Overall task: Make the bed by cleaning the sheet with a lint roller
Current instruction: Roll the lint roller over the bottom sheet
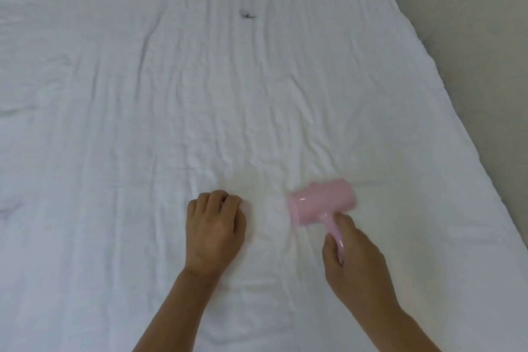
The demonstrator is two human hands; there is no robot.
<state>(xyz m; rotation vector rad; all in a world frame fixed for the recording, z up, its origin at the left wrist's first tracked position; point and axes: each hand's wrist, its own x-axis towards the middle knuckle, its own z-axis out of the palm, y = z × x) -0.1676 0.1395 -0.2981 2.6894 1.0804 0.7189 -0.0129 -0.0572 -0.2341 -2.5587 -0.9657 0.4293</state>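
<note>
White sheet [143,128] fills nearly the whole view, creased all over, long wrinkles running away from the fingers; soft, thin, will bunch and drag under a roller unless pinned, so likely best held flat just beside the roll path. Beige floor or wall strip [471,23] past the sheet's edge, far off beyond the right hand's side. Left hand [214,226] knuckles-up on the sheet, fingers curled under; cannot tell whether they pinch fabric or just press, nothing else visible in the grip. Right hand [357,257] wrapped round the thin pink handle, fingers closed on it, thumb side up. Lint roller [323,203] just ahead of the right fingers, between the two hands and nearer the right one, head low at the sheet, contact not sure; motion-blurred, whitish smear on its left side. Looks like light, hard, smooth plastic, pink drum housing, short stem; handle is the only sensible hold, sticky roll stays clear of fingers. Small dark lint clump [247,15] lies well ahead of both sets of fingertips, mid-sheet, not yet picked up.
</note>
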